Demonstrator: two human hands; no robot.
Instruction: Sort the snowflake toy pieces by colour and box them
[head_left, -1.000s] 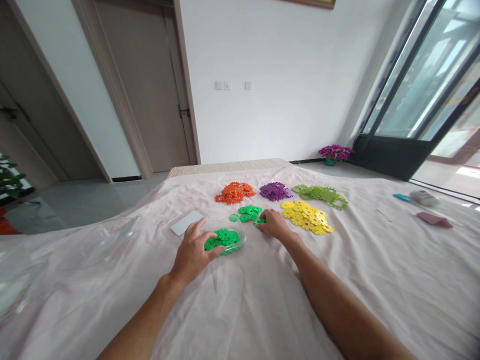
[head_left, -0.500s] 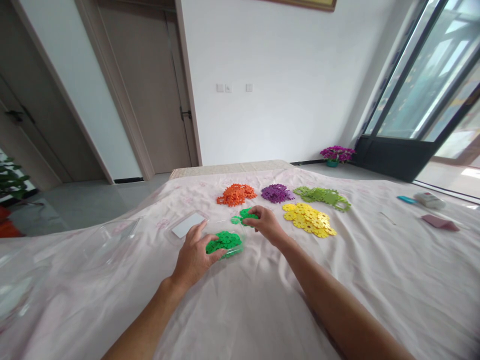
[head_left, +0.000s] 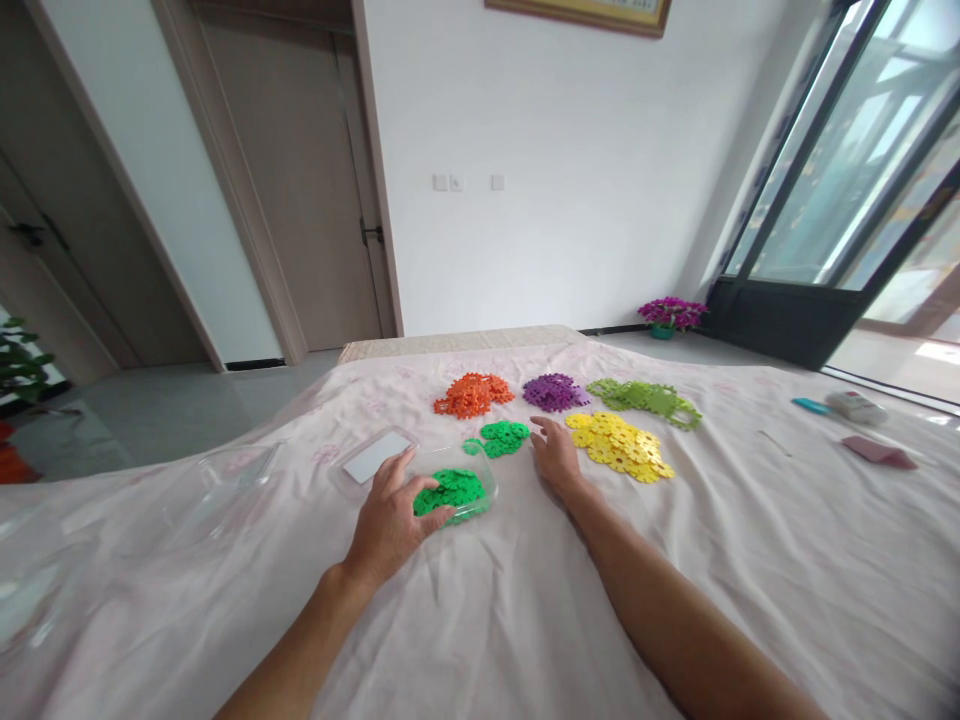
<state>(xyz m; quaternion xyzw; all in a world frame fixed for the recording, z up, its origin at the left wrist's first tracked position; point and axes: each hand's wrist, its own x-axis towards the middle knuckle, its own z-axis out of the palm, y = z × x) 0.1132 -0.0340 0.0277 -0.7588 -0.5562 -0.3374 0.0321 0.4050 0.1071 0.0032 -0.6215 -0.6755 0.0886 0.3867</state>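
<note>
A clear plastic box (head_left: 491,490) holds a heap of green flower-shaped plastic discs (head_left: 454,488). My left hand (head_left: 394,505) grips its left side, thumb at the near edge and fingers along the far side. Just beyond the box, a smaller pile of green discs (head_left: 504,437) lies on the cloth. To the right of that pile is my right hand (head_left: 555,455), fingers apart and nothing visible in them. Yellow discs (head_left: 619,445) are heaped close to its right.
Orange discs (head_left: 472,394), purple discs (head_left: 553,391) and light-green discs (head_left: 646,398) lie in piles farther back. A clear lid with a white label (head_left: 373,457) is left of the box. More clear containers (head_left: 217,490) stand at the left. A pink cloth (head_left: 879,451) lies at the right.
My right hand has moved right, off the small green pile, and its fingers have opened. My left hand stays on the box.
</note>
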